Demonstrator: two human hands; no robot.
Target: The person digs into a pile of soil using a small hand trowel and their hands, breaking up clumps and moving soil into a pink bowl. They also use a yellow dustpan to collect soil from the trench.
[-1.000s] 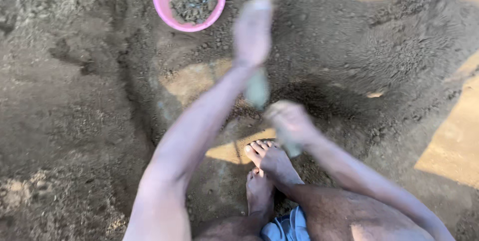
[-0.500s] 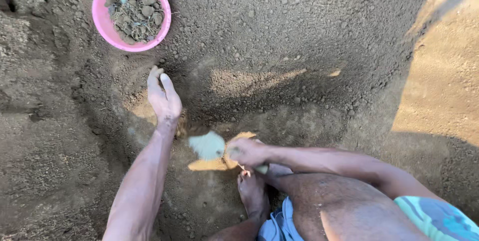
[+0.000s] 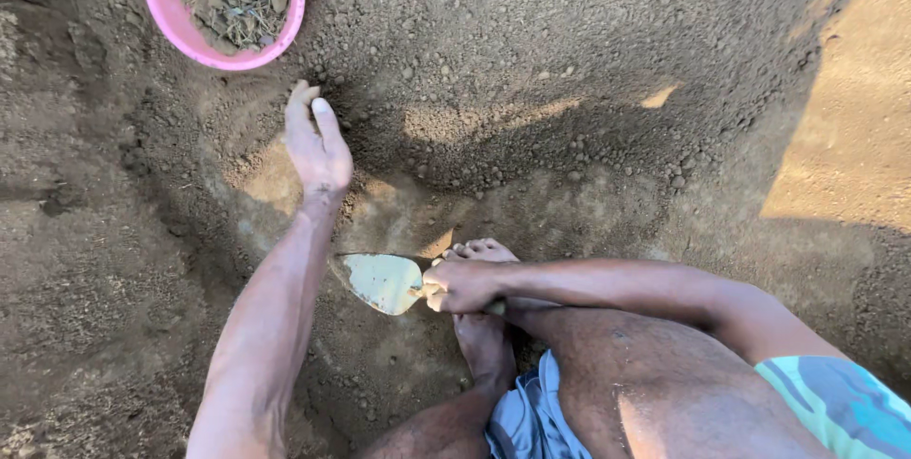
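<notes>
My left hand (image 3: 317, 143) reaches out over loose brown soil, fingers together and flat against the ground, holding nothing. A pink bowl (image 3: 169, 15) with clods, stones and dry roots sits just beyond it at the top left. My right hand (image 3: 462, 284) grips the handle of a small trowel (image 3: 381, 281), whose pale blade points left and lies on the dirt in front of my bare foot (image 3: 484, 334).
Loose, pebbly earth (image 3: 531, 51) rises in a bank ahead. A scraped hollow lies between my hands. Sunlit ground (image 3: 854, 108) shows at the right. My bent knee and blue shorts (image 3: 536, 416) fill the bottom of the view.
My left hand has come down from the air to the soil near the bowl. The right hand with the trowel has stayed low by my foot.
</notes>
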